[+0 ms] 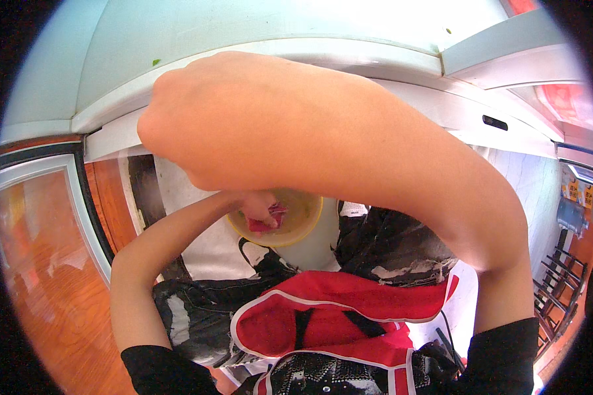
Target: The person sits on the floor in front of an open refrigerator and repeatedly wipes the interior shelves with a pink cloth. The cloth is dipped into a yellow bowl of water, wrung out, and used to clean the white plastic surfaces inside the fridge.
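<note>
My left hand (259, 205) is low over a yellow-rimmed round bucket (304, 232) between my knees. Its fingers are closed on a pink-red cloth (272, 220), inside the bucket's mouth, where cloudy liquid seems to stand. My right hand (188, 128) is raised high and close to the camera, bent across the view above the bucket. Only its back and wrist show; its fingers are turned away, so what it may hold is hidden. The right forearm covers the far part of the bucket. A red apron with white edging (346, 306) lies over my lap.
A pale counter (276, 24) with a rounded white front edge runs in front of me, with a small green scrap (156, 62) on it. A glass-panelled frame (74, 182) stands at left. Far right are a blue water jug (571, 217) and a dark metal rack (558, 291).
</note>
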`<state>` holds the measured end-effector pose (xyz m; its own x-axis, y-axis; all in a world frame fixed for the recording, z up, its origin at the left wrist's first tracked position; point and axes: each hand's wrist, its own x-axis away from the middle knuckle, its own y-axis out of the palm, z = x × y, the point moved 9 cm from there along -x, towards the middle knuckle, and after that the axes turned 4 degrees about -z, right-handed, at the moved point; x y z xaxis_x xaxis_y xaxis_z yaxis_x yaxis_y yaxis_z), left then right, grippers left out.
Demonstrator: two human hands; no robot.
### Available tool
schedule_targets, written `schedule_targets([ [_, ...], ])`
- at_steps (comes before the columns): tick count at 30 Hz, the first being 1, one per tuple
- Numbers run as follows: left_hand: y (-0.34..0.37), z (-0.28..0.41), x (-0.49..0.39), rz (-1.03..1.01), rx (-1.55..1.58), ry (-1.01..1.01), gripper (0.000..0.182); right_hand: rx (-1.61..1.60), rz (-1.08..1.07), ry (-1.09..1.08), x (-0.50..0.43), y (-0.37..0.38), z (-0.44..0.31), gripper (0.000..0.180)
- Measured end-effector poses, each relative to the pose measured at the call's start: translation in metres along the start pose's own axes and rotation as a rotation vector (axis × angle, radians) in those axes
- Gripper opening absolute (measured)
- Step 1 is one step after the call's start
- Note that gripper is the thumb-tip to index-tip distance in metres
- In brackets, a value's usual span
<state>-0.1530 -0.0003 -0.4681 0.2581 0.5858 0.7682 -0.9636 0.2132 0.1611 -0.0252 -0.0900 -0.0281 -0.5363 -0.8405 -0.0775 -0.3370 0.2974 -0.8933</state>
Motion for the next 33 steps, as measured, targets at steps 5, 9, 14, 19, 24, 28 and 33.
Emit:
schedule_targets([
  [5, -0.005, 0.008, 0.007, 0.059, -0.028, -0.05, 0.032, -0.039, 0.007, -0.001, 0.002, -0.001, -0.001, 0.037],
  [9, -0.013, 0.048, 0.026, 0.08, -0.003, 0.033, 0.038, -0.046, 0.052, -0.045, 0.007, -0.005, -0.002, 0.034],
  [14, -0.016, 0.089, 0.052, 0.074, 0.034, 0.077, 0.042, -0.098, 0.06, -0.062, 0.009, -0.006, -0.001, 0.03],
  [19, -0.018, 0.1, 0.058, 0.139, 0.141, 0.123, 0.031, -0.031, 0.024, -0.055, 0.01, -0.007, -0.003, 0.013],
  [24, -0.018, 0.089, 0.049, 0.111, 0.187, 0.096, 0.029, -0.021, -0.074, -0.001, 0.009, -0.002, 0.001, 0.01],
  [28, -0.013, 0.08, 0.045, 0.087, 0.169, 0.066, 0.027, -0.018, -0.03, -0.027, 0.008, -0.003, -0.001, 0.01],
  [33, -0.015, 0.069, 0.041, 0.111, 0.067, -0.053, 0.024, -0.056, 0.047, -0.048, 0.004, -0.004, -0.001, 0.033],
])
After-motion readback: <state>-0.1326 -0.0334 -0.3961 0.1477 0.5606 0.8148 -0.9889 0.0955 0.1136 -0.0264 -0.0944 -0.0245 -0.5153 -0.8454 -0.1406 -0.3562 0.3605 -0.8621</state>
